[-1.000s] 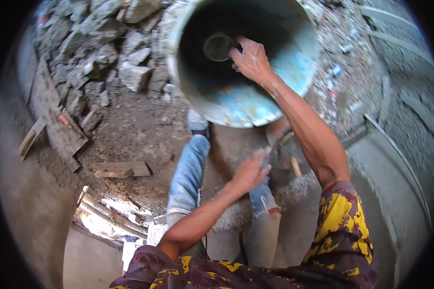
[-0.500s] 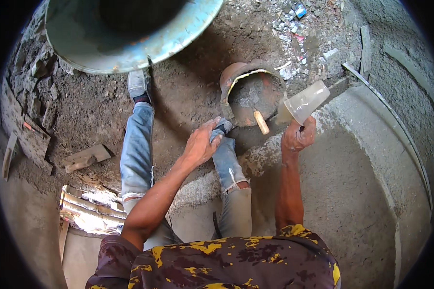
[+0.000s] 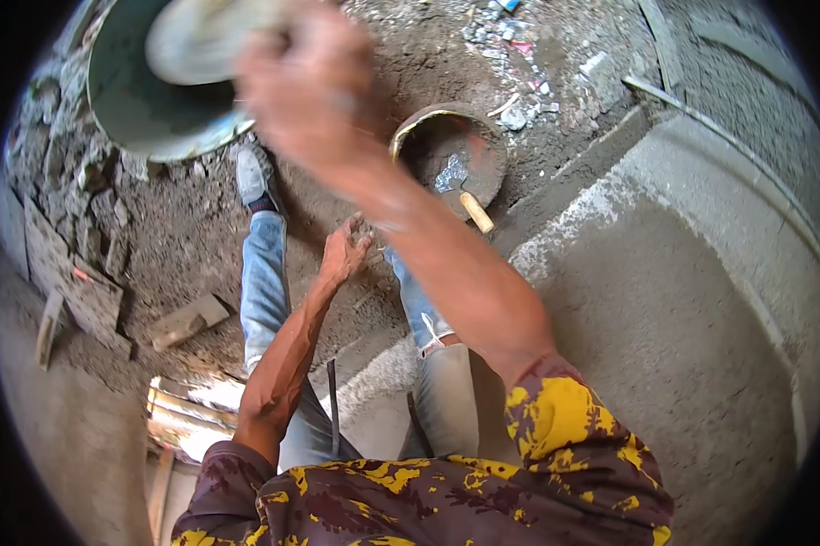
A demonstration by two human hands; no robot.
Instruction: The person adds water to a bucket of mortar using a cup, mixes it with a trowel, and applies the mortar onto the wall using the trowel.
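My right hand, smeared by motion, holds a translucent plastic measuring jug over the mouth of a large blue-green drum at the upper left. Whatever is in the jug is too blurred to tell. Lower down, my left hand hovers between my shins with its fingers loosely bent and nothing visible in them. Right of my right forearm sits a round, reddish, mortar-stained pan. A trowel lies in it, its wooden handle leaning out over the near rim.
Rubble lies along the left, with a wooden board on the dirt. A grey cement surface spreads to the right, bordered by a long thin strip. Small litter is scattered beyond the pan.
My right hand has swung from beside the pan up and left, carrying the measuring jug over the drum. My left hand has drawn slightly back and left. The view has shifted.
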